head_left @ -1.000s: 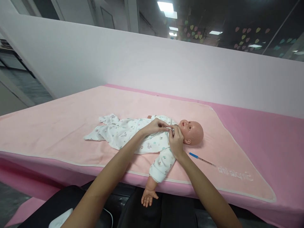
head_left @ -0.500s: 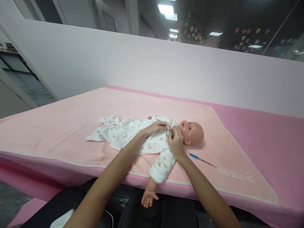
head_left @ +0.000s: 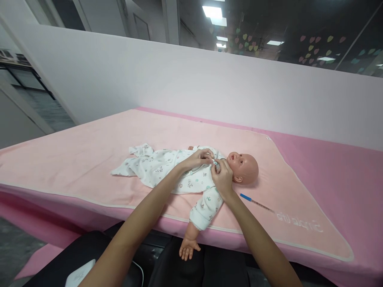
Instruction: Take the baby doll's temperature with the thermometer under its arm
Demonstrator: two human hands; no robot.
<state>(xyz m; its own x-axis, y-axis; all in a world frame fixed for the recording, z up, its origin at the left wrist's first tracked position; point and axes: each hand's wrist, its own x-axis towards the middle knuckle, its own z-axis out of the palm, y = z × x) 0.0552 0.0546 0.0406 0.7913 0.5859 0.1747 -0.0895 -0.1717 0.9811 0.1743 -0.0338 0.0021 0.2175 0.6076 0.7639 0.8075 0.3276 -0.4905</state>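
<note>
Where left hand [head_left: 196,160] and right hand [head_left: 223,175] pinch: white printed-cloth romper [head_left: 194,185]
Bald plastic doll [head_left: 249,169]: one arm over pink table's [head_left: 338,171] front edge

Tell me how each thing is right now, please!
Doll: on its back, mouth open
White outfit: worn by the doll
Left hand: pinching the outfit near the neck
Right hand: pinching it too
Peach mat: spread out
Blue-ended stick: lying on the mat
</note>
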